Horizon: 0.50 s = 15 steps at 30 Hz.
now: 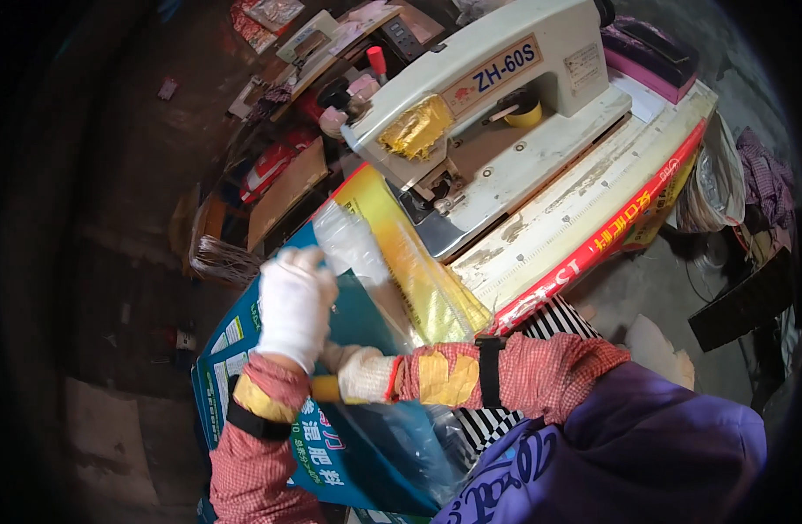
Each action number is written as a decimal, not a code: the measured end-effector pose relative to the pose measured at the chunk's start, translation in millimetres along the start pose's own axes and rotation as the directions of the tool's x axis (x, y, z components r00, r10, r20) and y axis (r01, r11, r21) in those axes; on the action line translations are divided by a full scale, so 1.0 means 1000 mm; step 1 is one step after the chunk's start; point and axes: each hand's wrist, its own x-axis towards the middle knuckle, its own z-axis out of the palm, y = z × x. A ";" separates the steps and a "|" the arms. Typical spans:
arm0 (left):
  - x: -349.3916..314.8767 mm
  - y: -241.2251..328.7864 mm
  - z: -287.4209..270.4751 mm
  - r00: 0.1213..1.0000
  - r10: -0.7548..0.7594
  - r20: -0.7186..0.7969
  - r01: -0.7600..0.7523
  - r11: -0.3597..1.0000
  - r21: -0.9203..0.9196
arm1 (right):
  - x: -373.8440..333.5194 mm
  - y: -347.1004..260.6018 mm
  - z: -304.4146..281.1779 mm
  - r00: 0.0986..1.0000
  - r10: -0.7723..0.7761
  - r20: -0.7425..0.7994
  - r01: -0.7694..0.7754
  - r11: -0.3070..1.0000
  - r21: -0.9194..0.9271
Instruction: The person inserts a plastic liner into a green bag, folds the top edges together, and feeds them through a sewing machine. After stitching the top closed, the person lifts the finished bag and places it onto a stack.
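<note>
The big teal and yellow printed woven sack (pixel 366 437) lies across the person's lap, its yellow top edge fed under the head of the cream industrial sewing machine (pixel 497 96), seemingly lined up for a seam. The white-gloved left hand (pixel 294 301) closes over the crinkled clear plastic liner (pixel 353 244), holding it up and off the sack. The gloved right hand (pixel 361 371) is curled shut beneath it; what it pinches I cannot tell. One sack, one liner, one machine, two gloves.
</note>
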 end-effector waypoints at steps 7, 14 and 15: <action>-0.045 0.003 0.019 0.892 -0.200 0.406 0.345 0.882 -0.322 | -0.026 0.028 0.000 0.963 -0.261 0.069 0.233 0.934 0.270; -0.003 -0.016 0.017 0.791 -0.479 0.380 0.285 0.839 0.464 | -0.009 0.054 -0.008 0.998 -0.041 0.044 0.019 0.913 0.408; -0.012 -0.027 0.009 0.777 -0.503 0.378 0.254 0.800 0.543 | -0.006 0.041 -0.007 0.996 -0.030 0.078 -0.006 0.904 0.427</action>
